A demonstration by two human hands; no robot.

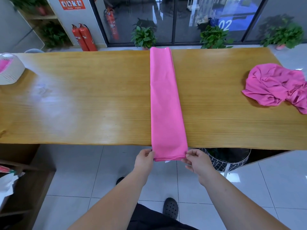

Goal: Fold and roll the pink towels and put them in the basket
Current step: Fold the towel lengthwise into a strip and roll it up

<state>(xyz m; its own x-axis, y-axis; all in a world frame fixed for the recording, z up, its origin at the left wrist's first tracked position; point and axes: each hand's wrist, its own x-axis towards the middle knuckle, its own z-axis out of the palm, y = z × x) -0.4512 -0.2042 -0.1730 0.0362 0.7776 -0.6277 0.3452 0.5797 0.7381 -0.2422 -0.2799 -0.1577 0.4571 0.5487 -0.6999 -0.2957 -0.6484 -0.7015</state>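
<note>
Folded towel [166, 100] spans the table [83, 105]; left hand [144, 159] and right hand [197, 161] pinch its near corners.

Far right, behind the glass wall, white numerals "02" [225, 25] stand on a blue panel [239, 14]. Far left, a red poster [71, 3] on the white pillar [66, 22] carries white pictograms and lines of print too small to read. The labels on the red fire extinguishers [83, 38] are illegible.
</note>
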